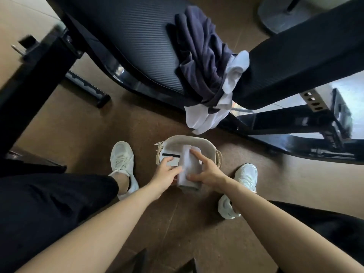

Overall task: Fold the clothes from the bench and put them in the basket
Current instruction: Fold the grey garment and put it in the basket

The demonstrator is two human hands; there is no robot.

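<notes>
Both grips are down at the basket point(185, 137), w/ a folded white piece point(190, 164) between them. Left grip point(167, 173): fingers straight, lying flat on the contents at the piece's left edge. Right grip point(205, 172): fingers spread, index laid across the piece's far part, thumb at its near end. It's pressing, not pinching, as far as I can tell. The piece's near end sits over the basket rim closest to the person, so prob. not fully settled in.

Just beyond the left grip's fingertips, inside the basket, lies another light folded item w/ a dark stripe point(171, 155). So at least one item looks done, and this one nearly.

Left to do: well beyond both grips, up on the tabletop point(137, 36), there's a crumpled navy garment point(201, 56) and a white garment point(206, 117) partly under it, its end hanging off the edge above the basket. Neither is folded. Can't tell if the white is one item or more.

Judgement: approx. halfway, maybe a bit under, w/ 2+ pieces to fold and drop in.

The basket stands on the brown floor point(78, 125), w/ a white shoe point(122, 156) out to the side of each grip.
</notes>
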